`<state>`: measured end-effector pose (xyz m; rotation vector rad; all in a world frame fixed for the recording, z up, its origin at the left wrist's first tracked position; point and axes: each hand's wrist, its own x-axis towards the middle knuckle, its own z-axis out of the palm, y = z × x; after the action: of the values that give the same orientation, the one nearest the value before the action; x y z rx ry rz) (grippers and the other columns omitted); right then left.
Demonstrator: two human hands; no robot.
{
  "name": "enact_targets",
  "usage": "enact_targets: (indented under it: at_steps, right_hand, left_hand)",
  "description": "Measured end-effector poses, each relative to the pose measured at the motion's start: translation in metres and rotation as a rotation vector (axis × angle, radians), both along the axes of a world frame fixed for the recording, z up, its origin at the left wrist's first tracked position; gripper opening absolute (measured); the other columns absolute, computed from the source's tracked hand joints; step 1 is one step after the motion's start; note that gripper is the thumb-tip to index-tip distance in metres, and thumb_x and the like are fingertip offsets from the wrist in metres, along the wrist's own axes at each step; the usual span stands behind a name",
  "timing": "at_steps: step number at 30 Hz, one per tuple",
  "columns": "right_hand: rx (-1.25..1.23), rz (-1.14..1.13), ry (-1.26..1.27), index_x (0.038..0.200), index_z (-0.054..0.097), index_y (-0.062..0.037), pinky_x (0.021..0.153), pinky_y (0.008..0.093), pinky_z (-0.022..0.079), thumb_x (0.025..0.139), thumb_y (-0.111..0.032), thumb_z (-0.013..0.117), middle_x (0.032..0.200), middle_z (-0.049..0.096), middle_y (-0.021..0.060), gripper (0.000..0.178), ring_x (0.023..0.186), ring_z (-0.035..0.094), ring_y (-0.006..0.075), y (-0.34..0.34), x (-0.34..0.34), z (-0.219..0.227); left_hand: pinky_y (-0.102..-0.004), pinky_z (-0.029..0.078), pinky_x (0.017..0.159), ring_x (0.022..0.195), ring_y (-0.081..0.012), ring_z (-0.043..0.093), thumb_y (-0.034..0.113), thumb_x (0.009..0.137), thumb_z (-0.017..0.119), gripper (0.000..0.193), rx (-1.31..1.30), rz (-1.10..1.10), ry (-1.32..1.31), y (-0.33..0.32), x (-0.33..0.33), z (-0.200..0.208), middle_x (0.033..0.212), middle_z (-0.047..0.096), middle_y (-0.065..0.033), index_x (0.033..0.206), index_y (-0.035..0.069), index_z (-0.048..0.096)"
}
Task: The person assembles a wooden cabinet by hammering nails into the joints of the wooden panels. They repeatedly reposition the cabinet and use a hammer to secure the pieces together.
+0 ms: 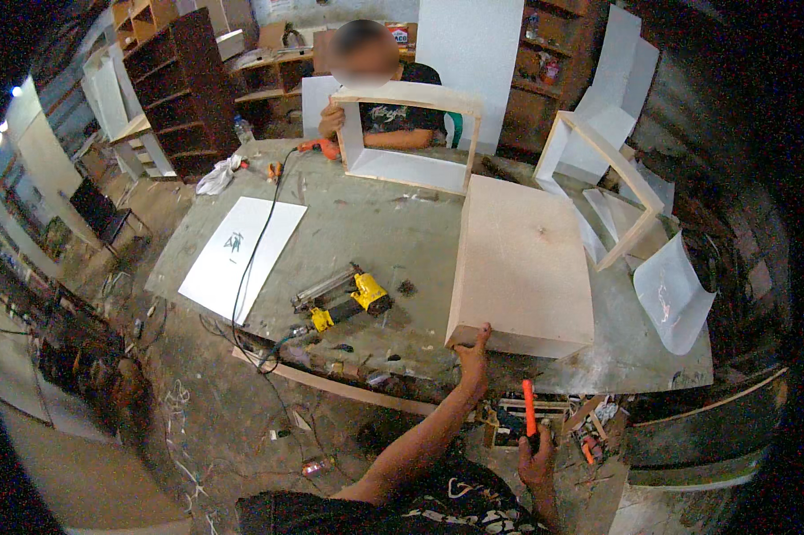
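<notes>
Touching with the left hand (473, 367) the near left corner of a pale brown, flat rectangular wooden box (527, 259), with one digit raised against its near side and other fingers hidden, so impossible to tell if gripping. Holding upright in the closed right hand (537, 456) a slim, bright orange tool (529, 406) with dark lower end, with the box lying close to the near edge of a worn grey-green worktable (393, 223), to the right of a yellow-and-black nail gun (366, 294).
</notes>
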<state>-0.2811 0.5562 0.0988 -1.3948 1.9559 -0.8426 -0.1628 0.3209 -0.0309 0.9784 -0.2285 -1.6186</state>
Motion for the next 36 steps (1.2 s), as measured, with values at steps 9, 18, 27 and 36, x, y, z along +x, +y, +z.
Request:
enact_targets:
  at_steps: [9, 18, 27, 36]
  right_hand:
    - [-0.067, 0.013, 0.075, 0.122, 0.055, 0.002, 0.085, 0.0461, 0.047, 0.093, -0.024, 0.063, 0.1, 0.062, 0.0208, 0.04, 0.093, 0.061, 0.0369, -0.003, -0.004, -0.007]
    - [-0.151, 0.023, 0.19, 0.125, 0.051, -0.0001, 0.088, 0.0419, 0.045, 0.095, -0.021, 0.059, 0.105, 0.057, 0.0176, 0.038, 0.097, 0.057, 0.0306, 0.001, -0.014, -0.039]
    - [-0.058, 0.046, 0.076, 0.122, 0.051, 0.0001, 0.084, 0.0413, 0.044, 0.097, -0.021, 0.057, 0.102, 0.055, 0.015, 0.034, 0.092, 0.054, 0.0283, -0.002, -0.018, -0.036]
    - [-0.057, 0.04, 0.122, 0.119, 0.053, -0.0017, 0.076, 0.0413, 0.046, 0.097, -0.027, 0.058, 0.093, 0.056, 0.0133, 0.034, 0.083, 0.055, 0.0278, -0.006, -0.009, -0.018]
  left_hand:
    - [-0.0419, 0.033, 0.11, 0.129, -0.0299, 0.043, 0.05, 0.075, 0.085, 0.117, -0.005, 0.023, -0.002, 0.0, -0.006, -0.004, 0.144, 0.038, -0.0199, 0.15, -0.001, 0.012]
    - [-0.0414, 0.034, 0.111, 0.13, -0.0308, 0.045, 0.057, 0.068, 0.087, 0.129, 0.061, -0.022, -0.122, -0.008, -0.011, -0.017, 0.145, 0.041, -0.0239, 0.15, -0.006, 0.01]
    - [-0.0419, 0.034, 0.111, 0.132, -0.0316, 0.043, 0.054, 0.07, 0.087, 0.132, 0.04, 0.06, -0.064, 0.002, -0.006, 0.023, 0.147, 0.039, -0.023, 0.151, -0.008, 0.003]
    - [-0.0415, 0.036, 0.11, 0.13, -0.0306, 0.043, 0.052, 0.073, 0.086, 0.13, -0.063, 0.08, -0.007, -0.001, -0.012, 0.015, 0.146, 0.038, -0.0212, 0.152, -0.006, 0.001]
